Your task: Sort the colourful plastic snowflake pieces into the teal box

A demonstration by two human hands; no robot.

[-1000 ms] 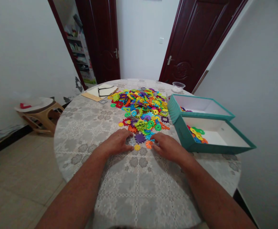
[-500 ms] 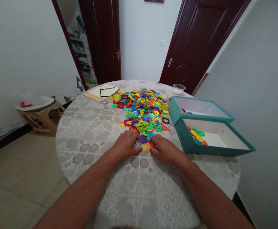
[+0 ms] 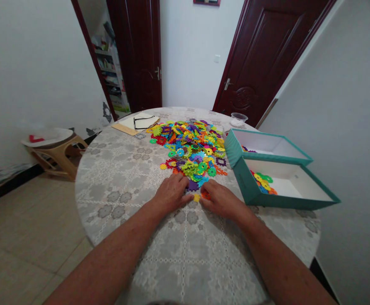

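Head view: left hand (image 3: 171, 192), right hand (image 3: 221, 199) closer together than before; yellow piece (image 3: 196, 198) between; grip unclear.

right hand (image 3: 219, 198) hides (partly) an orange piece (image 3: 205, 195); wall picture (image 3: 207, 1) cropped.

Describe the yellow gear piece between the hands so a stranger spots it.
On the round table, follow the heap of colourful gear pieces to its near end. Between the left hand and the right hand lies a small gear piece: yellow, unlike the purple piece beyond and the orange piece beside it.
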